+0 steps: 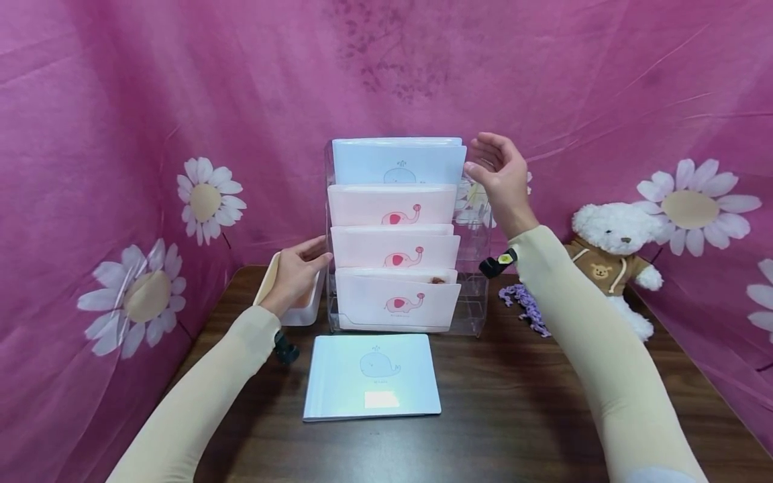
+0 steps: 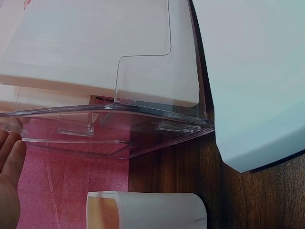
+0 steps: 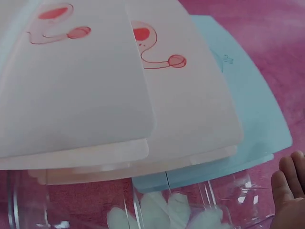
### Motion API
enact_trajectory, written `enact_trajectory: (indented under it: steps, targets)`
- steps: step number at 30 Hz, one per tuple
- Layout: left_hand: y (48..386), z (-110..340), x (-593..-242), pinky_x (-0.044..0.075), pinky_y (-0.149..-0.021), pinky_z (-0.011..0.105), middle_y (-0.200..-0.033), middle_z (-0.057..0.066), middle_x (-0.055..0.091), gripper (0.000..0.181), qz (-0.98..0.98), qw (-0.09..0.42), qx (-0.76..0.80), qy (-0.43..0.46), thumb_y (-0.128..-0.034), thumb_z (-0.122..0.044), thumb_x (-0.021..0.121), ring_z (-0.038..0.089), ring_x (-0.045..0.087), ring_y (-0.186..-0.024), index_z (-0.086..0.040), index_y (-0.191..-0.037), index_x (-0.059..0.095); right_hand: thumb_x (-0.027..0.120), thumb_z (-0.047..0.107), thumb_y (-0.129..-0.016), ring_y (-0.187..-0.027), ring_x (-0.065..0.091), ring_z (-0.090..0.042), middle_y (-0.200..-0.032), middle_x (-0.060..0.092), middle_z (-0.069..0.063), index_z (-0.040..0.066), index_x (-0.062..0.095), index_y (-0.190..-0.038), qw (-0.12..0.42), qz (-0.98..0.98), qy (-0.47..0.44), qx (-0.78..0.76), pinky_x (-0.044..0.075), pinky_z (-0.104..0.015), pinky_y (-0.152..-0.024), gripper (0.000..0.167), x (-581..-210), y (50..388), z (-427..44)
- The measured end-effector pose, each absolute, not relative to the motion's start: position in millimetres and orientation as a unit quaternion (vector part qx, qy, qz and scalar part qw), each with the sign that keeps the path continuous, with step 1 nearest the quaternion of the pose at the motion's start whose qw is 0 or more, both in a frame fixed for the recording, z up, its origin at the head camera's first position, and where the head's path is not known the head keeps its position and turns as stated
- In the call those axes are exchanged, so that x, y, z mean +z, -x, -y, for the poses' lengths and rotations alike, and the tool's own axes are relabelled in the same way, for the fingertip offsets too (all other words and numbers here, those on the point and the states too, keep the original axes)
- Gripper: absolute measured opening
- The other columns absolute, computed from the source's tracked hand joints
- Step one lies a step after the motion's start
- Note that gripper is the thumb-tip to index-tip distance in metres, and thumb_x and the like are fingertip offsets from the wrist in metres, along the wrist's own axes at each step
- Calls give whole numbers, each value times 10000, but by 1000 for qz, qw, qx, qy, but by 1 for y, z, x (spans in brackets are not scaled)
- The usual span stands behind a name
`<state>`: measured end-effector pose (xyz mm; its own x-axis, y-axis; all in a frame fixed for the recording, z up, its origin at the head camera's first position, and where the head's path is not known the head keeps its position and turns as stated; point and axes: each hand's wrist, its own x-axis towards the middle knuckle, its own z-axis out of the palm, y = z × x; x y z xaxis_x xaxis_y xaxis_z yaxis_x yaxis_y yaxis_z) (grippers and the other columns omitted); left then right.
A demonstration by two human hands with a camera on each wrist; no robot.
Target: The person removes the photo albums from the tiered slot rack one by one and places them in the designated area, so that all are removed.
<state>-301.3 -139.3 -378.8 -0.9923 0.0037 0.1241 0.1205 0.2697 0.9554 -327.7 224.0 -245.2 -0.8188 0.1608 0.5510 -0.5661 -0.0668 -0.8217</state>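
Observation:
A clear plastic tiered rack (image 1: pixel 477 315) holds light blue folders (image 1: pixel 368 161) with a whale drawing in its top tier. Pale pink folders (image 1: pixel 356 302) with red elephants fill the tiers below. At the rack's left side is my left hand (image 1: pixel 296 272), its fingers extended beside the clear wall; the left wrist view shows only part of it. My right hand (image 1: pixel 500 176) is raised by the top right corner of the blue folders, fingers loosely bent and holding nothing. Another blue whale folder (image 1: pixel 338 376) lies flat on the table in front of the rack.
A white box (image 1: pixel 308 315) stands left of the rack, partly behind my left hand. To the right, a white teddy bear (image 1: pixel 616 231) in a brown hoodie sits near a purple tangled strand (image 1: pixel 525 305). Pink flowered cloth (image 1: pixel 272 100) encloses the brown wooden table (image 1: pixel 513 402).

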Motion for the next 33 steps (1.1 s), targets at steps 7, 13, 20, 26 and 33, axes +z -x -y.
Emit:
enact_trajectory:
  steps: [7,13,20,26,33]
  targets:
    - [303,135,-378,517,-1104,346,-1467,90,602,522,794,46,-604,42,-956,-181,714,222,595,-1341,-137,-1455,566,695,-109,-861,-1390,517,-265,-1478,531,-169,42,509,-1423,231,642,-116,722,452,-261,-1167,611,-236,346,-223]
    - [305,136,-377,520,-1101,351,-1462,99,604,527,793,52,-605,39,-955,-169,713,220,594,-1341,-131,-1458,561,669,-119,-882,-1450,473,-221,-1548,502,-127,57,456,-1498,179,643,-133,732,446,-248,-1169,675,-230,356,-221]
    - [304,137,-378,522,-1095,337,-1452,118,609,523,791,54,-608,46,-955,-153,710,235,599,-1335,-115,-1455,562,655,-119,-897,-1380,534,-190,-1498,549,-104,136,410,-1539,117,629,-135,757,513,-215,-1079,733,-234,361,-219]
    - [305,138,-380,528,-1086,333,-1450,103,614,518,796,52,-601,44,-957,-172,709,232,615,-1316,-126,-1453,566,679,-125,-876,-1022,660,-133,-1175,669,-28,54,543,-1426,110,641,-139,747,595,-182,-854,594,-243,370,-217]
    - [303,139,-380,529,-1085,335,-1452,105,612,520,796,56,-601,47,-959,-174,709,235,611,-1322,-123,-1455,563,732,-34,-881,-1081,626,-177,-1147,636,-22,93,629,-1286,84,681,-123,717,589,-283,-961,437,-245,373,-210]
